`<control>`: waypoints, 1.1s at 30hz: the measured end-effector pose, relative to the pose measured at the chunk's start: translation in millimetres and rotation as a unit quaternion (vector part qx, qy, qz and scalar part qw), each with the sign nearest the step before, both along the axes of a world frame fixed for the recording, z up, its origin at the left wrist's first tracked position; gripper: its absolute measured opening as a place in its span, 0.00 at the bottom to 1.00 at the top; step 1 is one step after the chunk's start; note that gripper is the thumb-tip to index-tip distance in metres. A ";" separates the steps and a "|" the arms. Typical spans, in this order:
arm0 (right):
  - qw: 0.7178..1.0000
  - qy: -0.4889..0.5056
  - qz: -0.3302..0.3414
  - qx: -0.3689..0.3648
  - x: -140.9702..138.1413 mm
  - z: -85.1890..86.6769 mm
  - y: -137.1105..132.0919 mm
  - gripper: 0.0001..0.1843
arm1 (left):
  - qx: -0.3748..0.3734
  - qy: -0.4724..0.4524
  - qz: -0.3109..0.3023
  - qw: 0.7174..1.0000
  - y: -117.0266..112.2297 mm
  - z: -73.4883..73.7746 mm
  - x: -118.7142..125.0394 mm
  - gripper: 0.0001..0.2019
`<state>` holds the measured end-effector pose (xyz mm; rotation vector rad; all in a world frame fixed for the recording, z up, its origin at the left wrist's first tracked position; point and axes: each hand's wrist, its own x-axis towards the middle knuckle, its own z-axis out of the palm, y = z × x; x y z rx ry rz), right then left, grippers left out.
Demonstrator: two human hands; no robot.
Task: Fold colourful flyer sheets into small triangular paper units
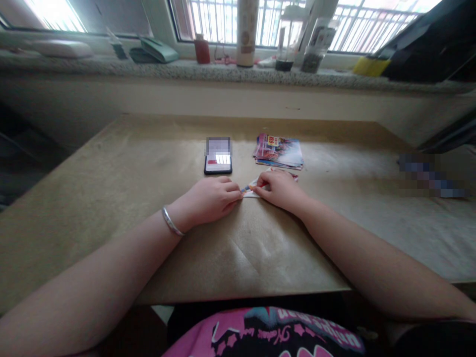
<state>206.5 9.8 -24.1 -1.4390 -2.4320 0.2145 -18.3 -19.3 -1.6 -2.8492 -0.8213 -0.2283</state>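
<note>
A small piece of printed paper (253, 194), folded to a point at its left end, lies on the table. It shows white, with blue, orange and red print. My left hand (215, 199), a silver bangle on its wrist, has its fingers together and closed on the paper's left tip. Thumb and fingers of my right hand (278, 188) pinch the paper near its upper edge and cover much of its right part. Just beyond my left hand lies a phone (218, 166) with its screen lit. Past my right hand rests a stack of colourful printed sheets (280, 151).
The table (111, 198) has a tan cover. Along the granite windowsill (156, 69) behind it stand a red bottle (202, 49), a tall cylinder (247, 34), clear containers (316, 44) and a light green case (158, 49). A blurred object lies at the table's right.
</note>
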 end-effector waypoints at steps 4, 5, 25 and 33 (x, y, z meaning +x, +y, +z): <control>1.000 0.023 -0.013 -0.017 11.1 0.4 4.1 0.10 | -0.006 -0.007 0.007 1.000 -1.5 -0.7 1.0 0.12; 0.999 0.028 -0.013 -0.024 13.2 0.2 5.0 0.10 | -0.008 -0.009 0.009 1.000 -1.5 -1.0 1.0 0.12; 0.996 0.069 -0.029 -0.047 34.6 -3.4 7.1 0.09 | 0.011 0.006 0.024 1.000 -5.9 -1.7 5.1 0.15; 0.987 0.115 -0.053 -0.095 50.0 -6.5 7.6 0.07 | -0.008 -0.038 0.011 0.999 -5.9 -2.9 8.3 0.14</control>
